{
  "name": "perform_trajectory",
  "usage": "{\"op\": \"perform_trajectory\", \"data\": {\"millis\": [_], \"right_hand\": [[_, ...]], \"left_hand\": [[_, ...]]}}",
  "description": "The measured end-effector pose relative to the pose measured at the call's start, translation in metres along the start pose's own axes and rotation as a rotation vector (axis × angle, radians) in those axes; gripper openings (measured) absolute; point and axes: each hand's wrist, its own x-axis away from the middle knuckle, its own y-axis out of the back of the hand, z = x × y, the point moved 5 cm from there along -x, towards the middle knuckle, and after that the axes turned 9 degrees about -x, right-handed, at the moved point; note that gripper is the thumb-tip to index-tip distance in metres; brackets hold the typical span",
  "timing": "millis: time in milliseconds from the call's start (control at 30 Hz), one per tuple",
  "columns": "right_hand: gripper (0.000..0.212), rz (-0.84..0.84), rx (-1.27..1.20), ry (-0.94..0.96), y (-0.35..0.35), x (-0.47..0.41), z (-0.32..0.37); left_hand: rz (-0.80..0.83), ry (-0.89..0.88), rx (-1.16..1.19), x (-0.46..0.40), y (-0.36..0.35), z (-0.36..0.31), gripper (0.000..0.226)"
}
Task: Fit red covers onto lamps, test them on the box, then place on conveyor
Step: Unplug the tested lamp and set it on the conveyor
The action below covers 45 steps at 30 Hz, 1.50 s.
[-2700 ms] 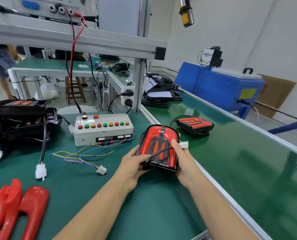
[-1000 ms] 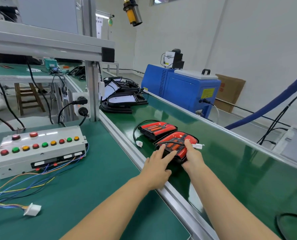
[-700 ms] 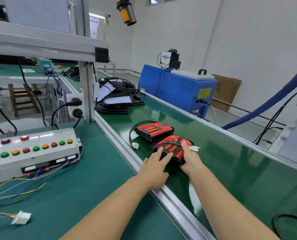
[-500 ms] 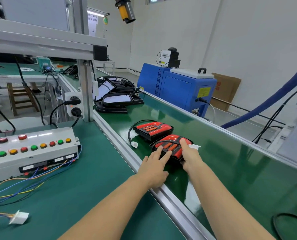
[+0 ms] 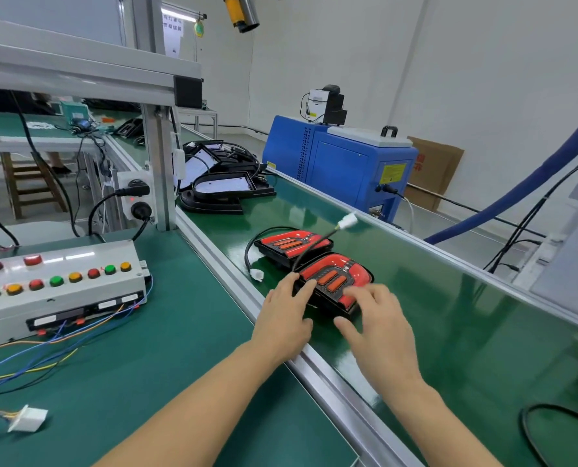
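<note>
From the head camera we see both hands reaching over the aluminium rail [image 5: 233, 281] onto the green conveyor [image 5: 432, 298]. The nearer lamp [image 5: 334, 281], with its red cover and black base, lies flat on the belt just past the rail. Our left hand [image 5: 286, 315] rests at the lamp's left end with its fingers fairly straight, fingertips against the black edge, not curled round it. Our right hand [image 5: 378, 321] hovers over the lamp's near right corner with fingers spread and relaxed; they are blurred, so we cannot tell whether they touch the cover. A black cable [image 5: 309, 247] rises from the lamp's left end and arcs up to a white connector [image 5: 347, 220] in the air. A second lamp [image 5: 292, 246] sits just beyond the first, touching or almost touching it, its own cable looping left to a white plug [image 5: 256, 274] on the belt. On the green desk [image 5: 146, 365] to the left stands the test box [image 5: 58, 284] with coloured buttons and loose wires trailing from its front. Farther along the conveyor lie black housings [image 5: 223, 187], and a blue machine [image 5: 338, 170] stands beyond the belt.
</note>
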Motion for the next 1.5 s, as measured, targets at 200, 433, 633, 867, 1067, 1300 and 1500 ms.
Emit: {"op": "perform_trajectory", "data": {"millis": [200, 433, 633, 867, 1067, 1300, 1500], "right_hand": [[0.073, 0.227, 0.361, 0.125, -0.046, -0.026, -0.002], [0.07, 0.309, 0.314, 0.075, -0.074, -0.038, -0.003], [0.064, 0.289, 0.282, 0.038, -0.08, -0.055, -0.009], [0.061, 0.244, 0.268, 0.021, -0.088, -0.073, -0.016], [0.059, 0.244, 0.27, -0.012, -0.095, -0.09, -0.014], [0.063, 0.253, 0.311, -0.038, -0.098, -0.101, -0.013], [0.071, 0.244, 0.357, -0.055, -0.097, -0.094, -0.009]], "left_hand": [[0.085, -0.027, -0.106, -0.006, -0.01, -0.002, 0.077], [0.139, 0.056, -0.169, -0.013, -0.02, 0.014, 0.087], [0.224, 0.153, -0.023, -0.036, -0.013, 0.023, 0.091], [0.312, 0.167, 0.126, -0.073, -0.008, 0.025, 0.091], [0.322, 0.143, -0.003, -0.093, -0.002, 0.032, 0.085], [0.311, 0.135, -0.069, -0.08, -0.009, 0.041, 0.082], [0.284, 0.193, -0.157, -0.049, -0.004, 0.051, 0.071]]}}
